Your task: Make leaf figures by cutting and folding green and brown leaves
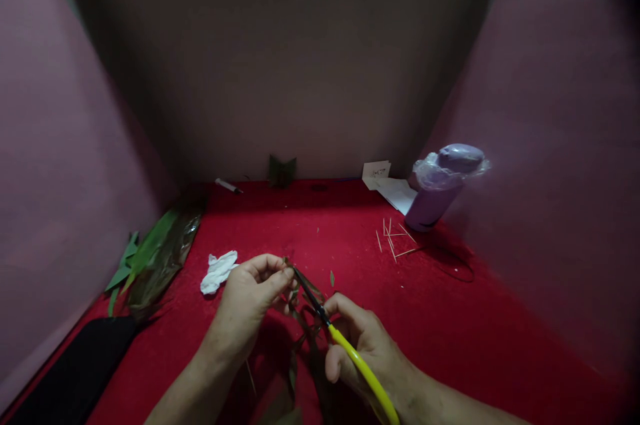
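Observation:
My left hand (pixel 263 288) pinches the top end of a dark, brownish-green leaf strip (pixel 314 288) between thumb and fingers. Yellow-handled scissors (pixel 363 368) are in my right hand (pixel 363 338), pointing up and to the left. Their dark blades lie against the strip, with the tips close to my left fingertips. More dark leaf pieces hang below both hands, partly hidden in shadow. A small leaf scrap (pixel 332 278) lies on the red cloth (pixel 425 338) just beyond my right hand.
Crumpled white tissue (pixel 219 271) sits left of my left hand. Green leaves (pixel 155 241) and a black object (pixel 75 371) lie at the left. A syringe (pixel 229 185) and folded leaf piece (pixel 282 171) are at the back. Toothpicks (pixel 390 245), white papers (pixel 396 194) and a purple container (pixel 434 201) stand right.

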The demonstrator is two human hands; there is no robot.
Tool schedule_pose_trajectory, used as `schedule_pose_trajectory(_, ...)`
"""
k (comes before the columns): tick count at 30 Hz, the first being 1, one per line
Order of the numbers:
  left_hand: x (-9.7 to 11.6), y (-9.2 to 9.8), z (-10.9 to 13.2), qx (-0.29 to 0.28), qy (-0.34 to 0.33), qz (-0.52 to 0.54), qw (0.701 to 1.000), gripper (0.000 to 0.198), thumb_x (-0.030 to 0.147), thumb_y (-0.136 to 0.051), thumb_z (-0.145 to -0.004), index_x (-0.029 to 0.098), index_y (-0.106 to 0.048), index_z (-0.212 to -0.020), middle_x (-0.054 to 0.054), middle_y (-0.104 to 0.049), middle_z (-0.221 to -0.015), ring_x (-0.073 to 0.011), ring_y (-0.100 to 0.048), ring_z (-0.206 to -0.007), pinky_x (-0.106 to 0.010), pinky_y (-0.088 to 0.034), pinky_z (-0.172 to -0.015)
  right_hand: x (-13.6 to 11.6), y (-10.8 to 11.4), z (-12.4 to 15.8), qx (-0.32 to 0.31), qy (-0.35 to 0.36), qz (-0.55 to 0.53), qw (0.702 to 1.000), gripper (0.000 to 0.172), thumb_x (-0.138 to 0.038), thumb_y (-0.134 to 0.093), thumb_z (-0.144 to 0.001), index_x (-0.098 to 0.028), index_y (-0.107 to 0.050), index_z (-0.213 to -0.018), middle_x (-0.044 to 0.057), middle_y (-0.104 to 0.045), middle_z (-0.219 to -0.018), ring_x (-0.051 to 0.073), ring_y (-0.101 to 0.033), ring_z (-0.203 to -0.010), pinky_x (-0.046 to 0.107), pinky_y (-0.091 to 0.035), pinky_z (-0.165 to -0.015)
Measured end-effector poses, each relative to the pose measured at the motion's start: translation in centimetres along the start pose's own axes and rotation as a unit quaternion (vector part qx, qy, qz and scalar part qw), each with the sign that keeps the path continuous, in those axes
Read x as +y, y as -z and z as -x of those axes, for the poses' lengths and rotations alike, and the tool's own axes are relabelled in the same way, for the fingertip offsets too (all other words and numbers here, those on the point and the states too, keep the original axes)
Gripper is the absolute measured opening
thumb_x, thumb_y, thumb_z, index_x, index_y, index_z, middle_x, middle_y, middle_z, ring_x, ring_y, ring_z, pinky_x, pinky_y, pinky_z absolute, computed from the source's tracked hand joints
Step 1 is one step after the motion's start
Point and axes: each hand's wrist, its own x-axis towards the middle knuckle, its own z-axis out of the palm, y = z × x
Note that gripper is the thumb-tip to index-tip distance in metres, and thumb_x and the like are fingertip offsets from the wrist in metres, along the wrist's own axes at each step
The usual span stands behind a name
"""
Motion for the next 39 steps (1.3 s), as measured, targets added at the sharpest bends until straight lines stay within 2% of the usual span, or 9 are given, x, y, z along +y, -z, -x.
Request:
schedule_pose_trajectory(10, -0.3, 0.4, -0.1, -0.021, 0.006, -0.024, 0.999, 0.016, 0.027, -0.068, -0.066, 0.015, -0.058, -0.061, 0.002, -0.057, -0.053, -0.0101, -0.053, -0.045, -0.023, -0.045, -0.046, -1.8, 0.2, 0.3, -0.016, 0.01, 0.081, 0.996, 0.035, -0.047, -0.067, -0.071, -0.02, -0.049, -0.083, -0.007, -0.041, -0.06, 0.008, -0.032, -0.054, 0.021, -0.025, -0.047)
schedule_pose_trajectory(15, -0.3, 0.5, -0.1, -0.031, 0.013, -0.016, 0.999, 0.016, 0.027, -0.068, -0.067, 0.015, -0.057, -0.062, 0.002, -0.058, -0.052, -0.0103, -0.054, -0.045, -0.023, -0.044, -0.047, -1.4, 0.3, 0.2, -0.006, 0.015, 0.1, 0.995, 0.041, -0.054, -0.067, -0.067, -0.02, -0.049, -0.081, -0.005, -0.047, -0.059, 0.009, -0.035, -0.051, 0.021, -0.024, -0.045)
schedule_pose_trajectory(19, -0.3, 0.5, -0.1, -0.033, 0.015, -0.014, 0.999, 0.016, 0.027, -0.068, -0.067, 0.015, -0.058, -0.062, 0.002, -0.058, -0.052, -0.0102, -0.054, -0.045, -0.022, -0.045, -0.046, -0.3, 0.2, 0.2, -0.009, 0.008, 0.065, 0.998, 0.048, -0.062, -0.064, -0.066, -0.02, -0.05, -0.085, -0.005, -0.048, -0.056, 0.008, -0.036, -0.048, 0.021, -0.023, -0.043)
schedule_pose_trajectory(23, -0.3, 0.4, -0.1, -0.036, 0.015, -0.002, 0.999, 0.016, 0.026, -0.069, -0.066, 0.016, -0.058, -0.061, 0.002, -0.057, -0.052, -0.0102, -0.054, -0.044, -0.023, -0.046, -0.046, 0.0, 0.2, 0.1, -0.001, 0.008, 0.02, 1.0, 0.055, -0.069, -0.061, -0.06, -0.02, -0.049, -0.08, -0.007, -0.044, -0.051, 0.007, -0.035, -0.045, 0.02, -0.022, -0.041)
schedule_pose_trajectory(28, -0.3, 0.4, -0.2, -0.045, 0.016, 0.001, 0.999, 0.016, 0.026, -0.068, -0.066, 0.016, -0.056, -0.061, 0.002, -0.057, -0.051, -0.0108, -0.053, -0.043, -0.024, -0.046, -0.045, -0.4, 0.1, -0.1, 0.004, 0.003, 0.019, 1.0, 0.05, -0.065, -0.063, -0.063, -0.019, -0.049, -0.078, -0.007, -0.042, -0.05, 0.007, -0.034, -0.044, 0.019, -0.022, -0.04)
schedule_pose_trajectory(32, -0.3, 0.4, -0.3, -0.042, 0.012, -0.005, 0.999, 0.016, 0.025, -0.067, -0.067, 0.016, -0.056, -0.061, 0.002, -0.059, -0.054, -0.0106, -0.054, -0.046, -0.024, -0.047, -0.047, -0.6, 0.0, -0.1, 0.008, -0.012, -0.03, 0.999, 0.045, -0.058, -0.067, -0.065, -0.02, -0.049, -0.082, -0.007, -0.045, -0.056, 0.007, -0.034, -0.044, 0.018, -0.025, -0.041)
schedule_pose_trajectory(36, 0.1, 0.4, -0.4, -0.015, 0.005, 0.009, 1.0, 0.014, 0.024, -0.064, -0.069, 0.016, -0.053, -0.064, 0.001, -0.061, -0.056, -0.011, -0.056, -0.047, -0.023, -0.046, -0.046, -0.7, 0.2, -0.3, 0.055, 0.051, -0.013, 0.997, 0.05, -0.063, -0.062, -0.067, -0.019, -0.052, -0.09, -0.001, -0.047, -0.077, 0.009, -0.039, -0.058, 0.02, -0.032, -0.05)
schedule_pose_trajectory(39, 0.4, 0.5, -0.5, 0.016, -0.006, 0.023, 1.0, 0.015, 0.026, -0.064, -0.069, 0.017, -0.052, -0.068, 0.001, -0.063, -0.057, -0.0128, -0.058, -0.046, -0.023, -0.045, -0.043, -0.8, 0.6, -0.6, 0.045, 0.037, -0.028, 0.998, 0.05, -0.064, -0.057, -0.071, -0.019, -0.048, -0.092, -0.004, -0.041, -0.067, 0.008, -0.033, -0.052, 0.02, -0.028, -0.046)
